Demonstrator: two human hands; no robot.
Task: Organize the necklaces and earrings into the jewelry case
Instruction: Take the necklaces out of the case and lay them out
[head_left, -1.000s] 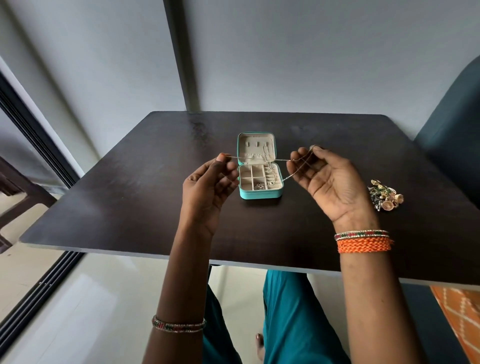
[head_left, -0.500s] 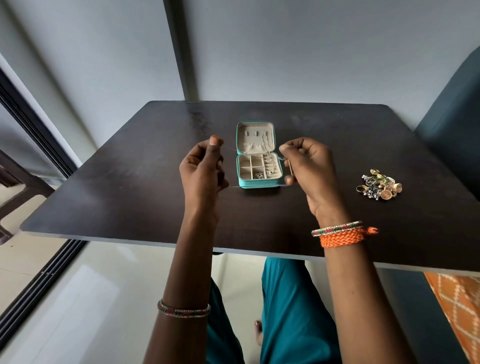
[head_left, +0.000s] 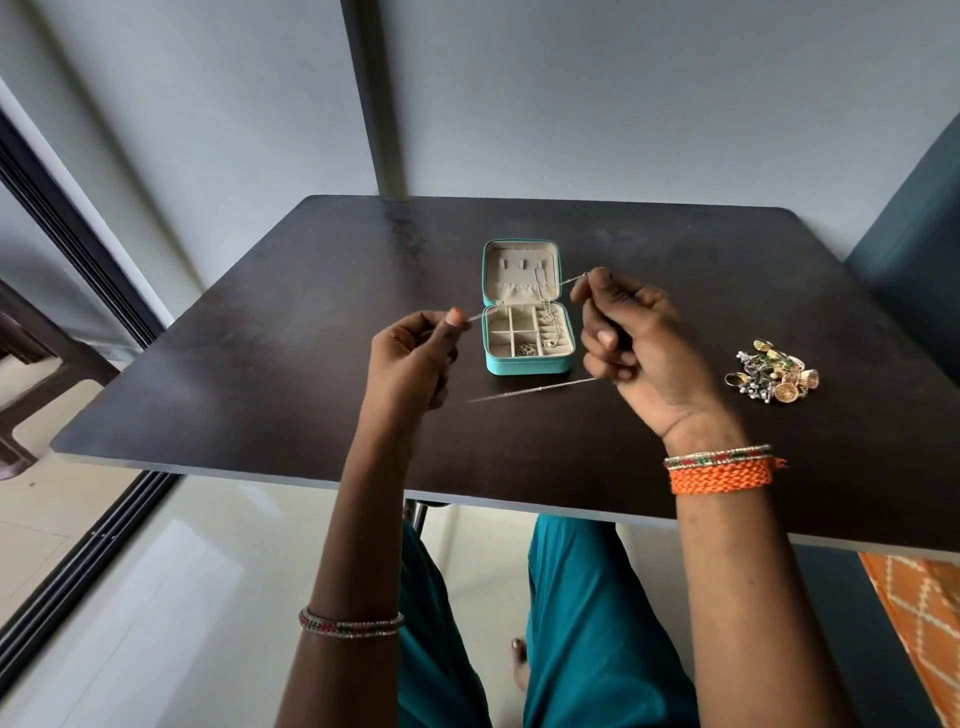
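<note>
Head view shows a dark tabletop (head_left: 270, 332) filling the middle of the frame, with grey wall above it and pale floor and teal-clad legs below its near edge. Both arms reach up from the bottom of the frame and meet over the centre. At centre, slightly above the hands, sits the teal jewelry case (head_left: 527, 306), lid laid back flat toward the wall so the beige lining and the divided tray face upward, within easy reach of both hands; a few small pieces already lie in the lower compartments, and a chain seems draped from the lid down the right side of the tray. The right hand (head_left: 631, 345), wearing an orange braided band at the wrist, has its fingers curled closed around a thin silver necklace (head_left: 530, 391), one strand leaving its upper fingertips toward the case and another trailing from lower in the fist leftward above the tabletop. The left hand (head_left: 410, 358), left of the case, pinches the other end between thumb and forefinger, the remaining fingers folded. Holding the chain taut between two hands likely keeps it untangled and straight before it goes into the case. At the right of the frame, well apart from the case, a heap of earrings (head_left: 774, 375) waits on the tabletop, apparently unsorted.
</note>
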